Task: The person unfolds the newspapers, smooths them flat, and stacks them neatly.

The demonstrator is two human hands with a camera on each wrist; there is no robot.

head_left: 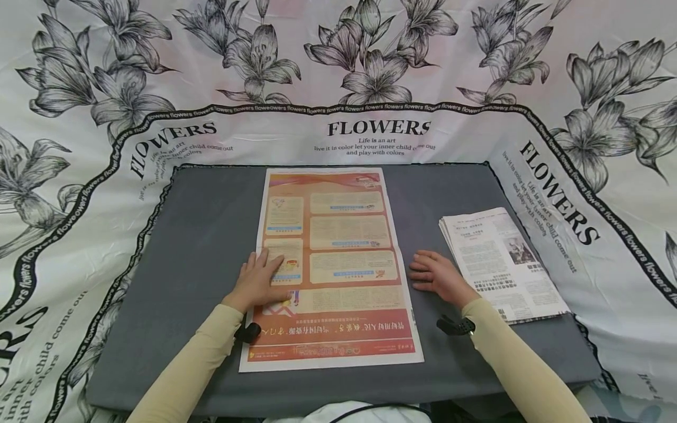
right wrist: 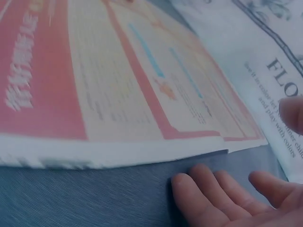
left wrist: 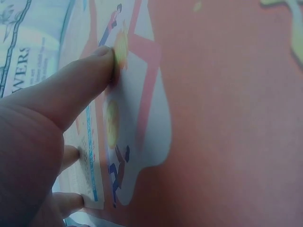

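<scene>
Orange newspaper [head_left: 333, 270] lies flat, centre of frame, on grey tabletop [head_left: 201, 217]. Left hand [head_left: 257, 282], left of centre, rests on it, fingers spread, pinching nothing. Right hand [head_left: 439, 276], right of centre, just beside its edge, fingers extended, holding nothing. Best keep left-hand pressure light, even; thin paper likely creases or slides if shoved.

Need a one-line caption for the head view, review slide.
Left hand rests on an orange newspaper page, right hand beside its edge, a stack of newsprint at right.
</scene>
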